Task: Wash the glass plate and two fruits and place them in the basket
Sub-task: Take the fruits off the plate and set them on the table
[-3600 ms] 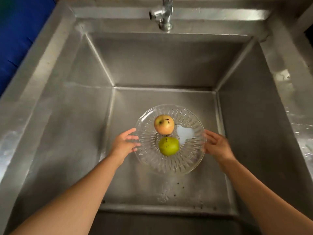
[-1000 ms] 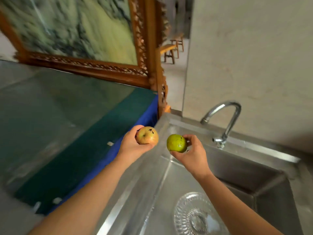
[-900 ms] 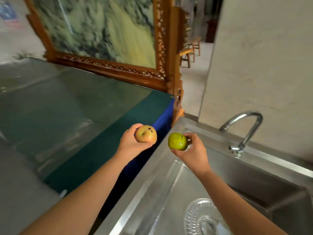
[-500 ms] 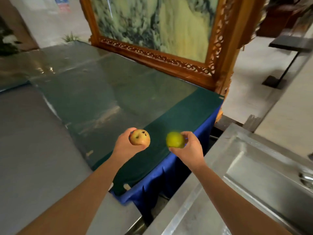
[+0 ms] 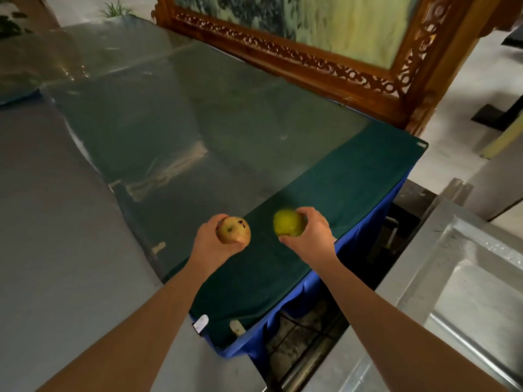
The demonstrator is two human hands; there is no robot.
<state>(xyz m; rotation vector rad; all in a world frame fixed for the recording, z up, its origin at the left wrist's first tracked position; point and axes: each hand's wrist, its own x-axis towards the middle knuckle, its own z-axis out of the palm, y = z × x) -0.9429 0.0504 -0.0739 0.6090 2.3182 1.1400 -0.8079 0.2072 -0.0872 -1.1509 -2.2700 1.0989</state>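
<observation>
Fruits in transit: my left hand [image 5: 210, 244] cups the blotched yellow-red apple [image 5: 233, 231], right hand [image 5: 310, 236] the round green fruit [image 5: 288, 222]; basket unseen, next find it.

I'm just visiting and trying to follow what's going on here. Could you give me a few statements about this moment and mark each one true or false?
1. The left hand holds a yellow-red fruit with dark spots. True.
2. The right hand is empty. False: it holds a green fruit.
3. Both fruits are held above the green-topped table. True.
4. The fruits lie on a glass plate. False: each is in a hand, and no plate is in view.
5. A basket stands on the table. False: none is visible.
6. Part of the metal sink shows at the right. True.
</observation>
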